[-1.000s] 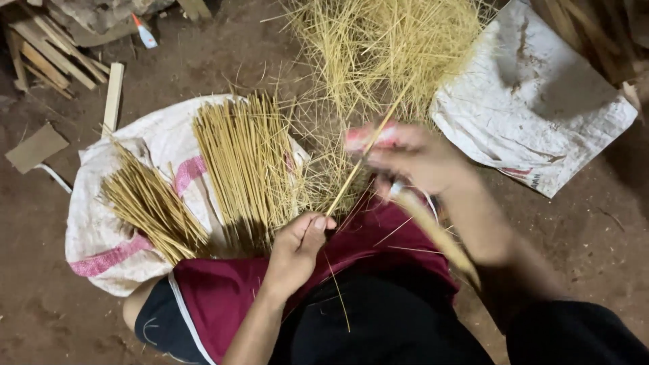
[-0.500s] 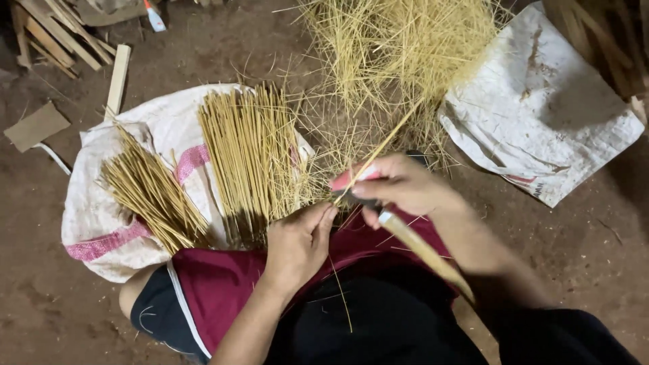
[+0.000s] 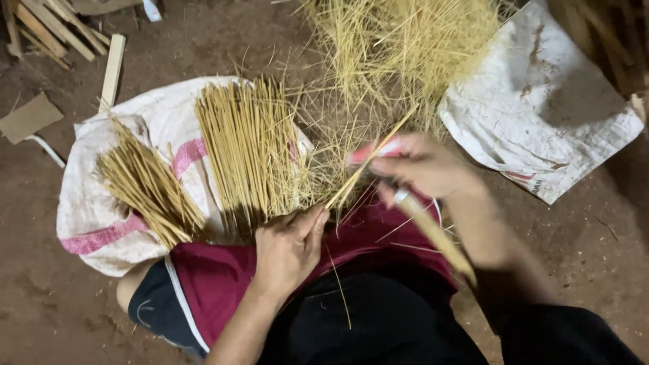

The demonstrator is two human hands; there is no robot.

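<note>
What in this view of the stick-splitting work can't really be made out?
- Knife blade: the right hand covers it; only the wooden handle shows.
- Thin stick: its lower end is hidden at the left hand.
- Loose pile of slivers: cut off by the top edge.
- Scrap wood: cut off at the top-left corner.
</note>
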